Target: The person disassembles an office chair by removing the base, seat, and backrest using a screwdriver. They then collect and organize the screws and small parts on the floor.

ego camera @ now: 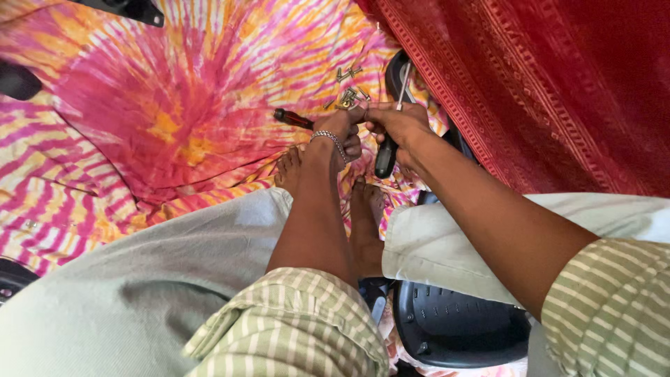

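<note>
While closed around the black handle of a screwdriver (386, 158), right hand (399, 127) meets left hand (340, 132) fingertip to fingertip, pinched together on something too small to make out. Steel shaft of that screwdriver rising past the knuckles toward a black plastic part (396, 70). Left hand curled, a silver chain bracelet (329, 139) on its wrist, with the dark red handle of a second screwdriver (292, 119) poking out to its left, flat on the cloth; cannot tell whether gripped or merely lying beside. Just beyond both hands, a loose scatter of small metal screws (347, 96). Directly beneath, two bare feet (289, 169) resting on a tie-dye sheet (153, 105) in pink, orange and white, spread as the work surface. Nearer the camera, pale grey trousers (153, 279) and green striped sleeves (293, 328). Between the knees, a black moulded plastic housing (453, 328). To the right, a red patterned fabric (558, 84) hanging down over the edge of the scene.
</note>
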